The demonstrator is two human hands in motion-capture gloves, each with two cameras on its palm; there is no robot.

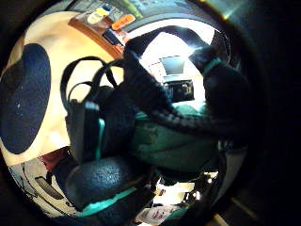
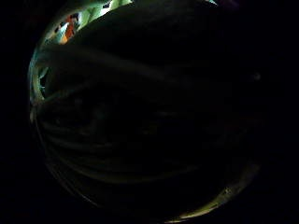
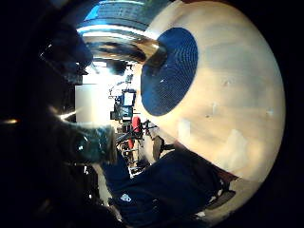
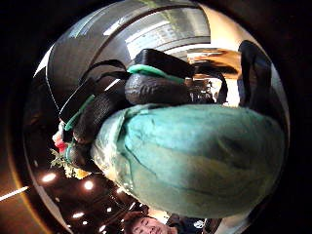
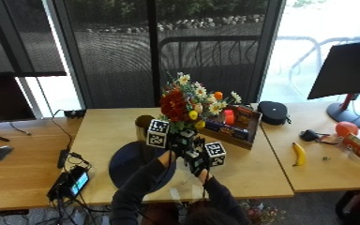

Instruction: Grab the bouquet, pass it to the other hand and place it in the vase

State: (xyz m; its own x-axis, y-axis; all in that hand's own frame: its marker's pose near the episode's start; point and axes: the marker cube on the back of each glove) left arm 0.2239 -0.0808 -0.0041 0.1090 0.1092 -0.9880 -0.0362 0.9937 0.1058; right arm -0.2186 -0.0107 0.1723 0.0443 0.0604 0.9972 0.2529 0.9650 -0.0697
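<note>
Green wrap of the bouquet (image 5: 189,115) sits between both gloved hands, lifted off the desk (image 5: 111,129) w/ blooms up, so stems point down ready for a vase mouth. Bouquet is over the desk's middle, just above a dark round mat (image 5: 130,161) and beside what looks like the vase (image 5: 144,125), a brownish cylinder partly hidden by the left hand; can't confirm its opening.

Left hand (image 5: 168,140): fingers (image 1: 141,84) curled round the wrapped stems (image 1: 178,141), per its little-finger-side palm view. Its thumb-side view is nearly black, prob. because the wrap lies right against the palm.

Right hand (image 5: 198,157): wrap (image 4: 195,156) fills its thumb-side view, so it's v. close to that palm, and black-gloved fingers (image 4: 151,87) lie across the wrap's top. Whether those are the right's own I can't say, so can't tell if the right's fingers grasp or just stand by. Its little-finger-side view looks out over desk and mat, not at the wrap.

Judgement: mid-handover. Both hands bunched low on the stems, keeping the heavy flower head upright and leaving the stem end free. Next needs the receiving hand set before the other lets go, else the top-heavy bunch could tip. Tray (image 5: 233,126) of small items behind is near enough to clip.
</note>
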